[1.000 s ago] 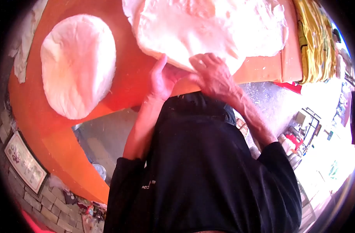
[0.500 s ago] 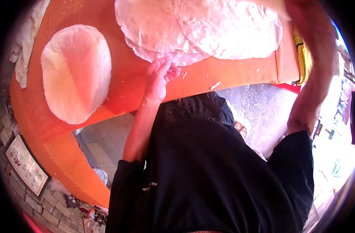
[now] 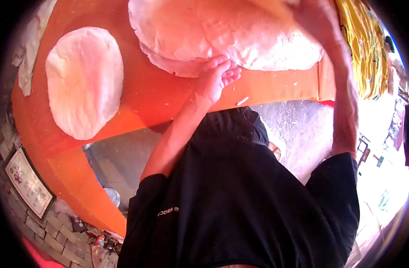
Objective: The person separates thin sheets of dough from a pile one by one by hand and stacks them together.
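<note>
Thin pale flatbreads (image 3: 177, 33) lie overlapping at the top of the orange-covered table (image 3: 137, 98). My left hand (image 3: 215, 80) is at their near edge, palm partly up, with its fingers loosely apart and nothing in them. Over the far right part of the flatbreads is my right hand (image 3: 314, 20), cut by the top of the view and smeared by motion. Its fingers do not show clearly, and I cannot make out whether it holds anything. One separate oval flatbread (image 3: 86, 82) lies flat on the left side of the table.
Small white scraps (image 3: 243, 101) dot the table's near edge. Yellow cloth (image 3: 365, 53) hangs beyond the right end. A white cloth (image 3: 32, 49) lies along the far left edge. A framed picture (image 3: 30, 181) stands by the brick paving at lower left.
My left hand has moved right along the near edge of the flatbreads. My right forearm has swung left, bringing the right hand into view over the flatbreads and uncovering more yellow cloth.
</note>
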A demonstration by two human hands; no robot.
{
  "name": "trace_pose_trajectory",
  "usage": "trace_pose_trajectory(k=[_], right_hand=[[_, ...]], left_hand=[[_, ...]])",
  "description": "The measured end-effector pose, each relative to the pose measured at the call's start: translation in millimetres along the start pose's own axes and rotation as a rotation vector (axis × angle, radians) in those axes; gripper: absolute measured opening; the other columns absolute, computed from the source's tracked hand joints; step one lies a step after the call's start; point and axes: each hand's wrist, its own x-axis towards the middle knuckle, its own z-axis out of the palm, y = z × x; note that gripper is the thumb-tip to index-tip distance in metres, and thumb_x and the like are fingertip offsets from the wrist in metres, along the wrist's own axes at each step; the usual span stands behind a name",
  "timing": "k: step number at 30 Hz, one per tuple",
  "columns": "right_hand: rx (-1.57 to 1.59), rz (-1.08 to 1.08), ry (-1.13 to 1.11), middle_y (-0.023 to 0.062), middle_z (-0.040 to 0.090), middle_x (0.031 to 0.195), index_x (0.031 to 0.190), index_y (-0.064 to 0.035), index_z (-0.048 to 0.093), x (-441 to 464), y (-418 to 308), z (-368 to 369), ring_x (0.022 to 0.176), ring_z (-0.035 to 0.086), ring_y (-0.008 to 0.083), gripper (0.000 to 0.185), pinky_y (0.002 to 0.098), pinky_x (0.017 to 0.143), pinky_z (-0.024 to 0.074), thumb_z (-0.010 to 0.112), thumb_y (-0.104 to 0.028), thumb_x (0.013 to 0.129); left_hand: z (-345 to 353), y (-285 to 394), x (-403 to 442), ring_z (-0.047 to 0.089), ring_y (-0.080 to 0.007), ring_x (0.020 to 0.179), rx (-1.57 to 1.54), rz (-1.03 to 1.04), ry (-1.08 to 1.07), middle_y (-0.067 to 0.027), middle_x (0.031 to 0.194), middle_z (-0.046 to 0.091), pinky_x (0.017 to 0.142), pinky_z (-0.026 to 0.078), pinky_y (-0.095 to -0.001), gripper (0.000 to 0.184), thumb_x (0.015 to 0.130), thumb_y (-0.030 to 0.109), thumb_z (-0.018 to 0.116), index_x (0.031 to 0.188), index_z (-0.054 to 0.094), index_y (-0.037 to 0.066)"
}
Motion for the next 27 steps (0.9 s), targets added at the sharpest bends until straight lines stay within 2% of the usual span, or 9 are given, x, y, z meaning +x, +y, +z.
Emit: trace_pose_trajectory(k=[1, 3, 6, 8, 11, 13, 19, 23, 27], right_hand=[[0.052, 0.1, 0.018, 0.0147, 0.059, 0.08, 0.09, -0.0029, 0.063, 3.5, 6.2, -16.5, 0.072, 0.058, 0.0279, 0.011, 0.0391, 0.062, 0.044, 0.063, -0.013, 0.085], [-0.171, -0.188, 0.504, 0.0149, 0.058, 0.08, 0.092, -0.0029, 0.062, -22.8, -5.1, -31.6, 0.078, 0.058, 0.0303, 0.012, 0.0394, 0.067, 0.0456, 0.063, -0.013, 0.085], [-0.374, -0.261, 0.126, 0.0129, 0.063, 0.069, 0.081, -0.0089, 0.063, -50.5, -21.5, 9.6, 0.058, 0.064, 0.0279, 0.01, 0.04, 0.048, 0.0483, 0.055, -0.007, 0.075], [-0.141, -0.187, -0.042, 0.0125, 0.064, 0.07, 0.081, -0.0089, 0.065, -71.5, -24.2, 70.8, 0.061, 0.065, 0.029, 0.013, 0.0399, 0.05, 0.0505, 0.054, -0.005, 0.075], [0.064, -0.1, -0.198, 0.0139, 0.063, 0.081, 0.086, -0.0066, 0.062, -92.9, -28.9, 95.9, 0.081, 0.062, 0.0315, 0.012, 0.0435, 0.071, 0.0493, 0.057, -0.006, 0.075], [0.063, -0.143, -0.042, 0.0116, 0.062, 0.075, 0.101, -0.0112, 0.066, -96.2, -24.9, 96.6, 0.072, 0.062, 0.0305, 0.029, 0.0419, 0.062, 0.0504, 0.055, -0.006, 0.075], [0.179, -0.199, -0.087, 0.0115, 0.059, 0.075, 0.127, -0.0149, 0.054, -96.7, -43.3, 89.8, 0.077, 0.06, 0.0287, 0.046, 0.0396, 0.062, 0.0497, 0.057, -0.015, 0.081], [0.3, -0.269, 0.057, 0.0129, 0.06, 0.09, 0.126, -0.015, 0.053, -100.0, -63.2, 97.7, 0.086, 0.059, 0.032, 0.053, 0.04, 0.066, 0.0501, 0.066, -0.028, 0.077], [0.203, -0.083, -0.017, 0.0118, 0.061, 0.099, 0.123, -0.0123, 0.055, -101.9, -70.9, 100.4, 0.096, 0.057, 0.0316, 0.054, 0.0414, 0.073, 0.0509, 0.068, -0.015, 0.07]], left_hand=[[0.9, -2.8, 1.7, 0.063, -0.0285, 0.098, 0.002, -0.008, 0.0, -0.0151, 0.102, 0.062, 0.087, 0.052, -0.0389, 0.018, 0.093, 0.012, 0.053, 0.108, 0.051, 0.003], [4.9, -3.1, 6.5, 0.064, -0.0265, 0.094, 0.025, 0.014, -0.021, -0.0132, 0.097, 0.063, 0.084, 0.052, -0.0365, 0.01, 0.093, 0.012, 0.053, 0.1, 0.052, 0.005], [18.4, 0.9, 11.5, 0.064, -0.0247, 0.09, 0.049, 0.012, 0.027, -0.0127, 0.095, 0.063, 0.082, 0.053, -0.0354, 0.008, 0.093, 0.013, 0.053, 0.096, 0.053, 0.005], [19.1, -5.2, 12.5, 0.065, -0.0243, 0.087, 0.04, 0.01, 0.028, -0.013, 0.091, 0.064, 0.081, 0.053, -0.0351, 0.012, 0.093, 0.015, 0.055, 0.097, 0.053, 0.004], [23.5, -7.1, 17.0, 0.065, -0.024, 0.085, 0.041, -0.038, -0.015, -0.013, 0.089, 0.064, 0.078, 0.054, -0.0342, 0.015, 0.092, 0.015, 0.056, 0.1, 0.053, 0.003], [25.6, -9.5, 17.5, 0.065, -0.0236, 0.084, 0.08, -0.015, 0.011, -0.0128, 0.09, 0.064, 0.078, 0.055, -0.0348, 0.015, 0.092, 0.014, 0.055, 0.102, 0.054, 0.003], [40.9, -0.4, 23.3, 0.065, -0.0229, 0.085, 0.115, 0.071, -0.002, -0.0125, 0.096, 0.064, 0.08, 0.056, -0.0384, 0.021, 0.092, 0.013, 0.049, 0.109, 0.054, 0.002], [38.1, 4.0, 28.5, 0.064, -0.0225, 0.092, -0.003, 0.038, -0.125, -0.0111, 0.101, 0.064, 0.083, 0.053, -0.0413, 0.025, 0.092, 0.017, 0.045, 0.11, 0.056, 0.002], [41.3, 3.3, 23.4, 0.062, -0.0217, 0.094, 0.093, 0.015, 0.007, -0.0086, 0.104, 0.063, 0.086, 0.049, -0.0386, 0.026, 0.089, 0.02, 0.052, 0.109, 0.057, 0.003]])
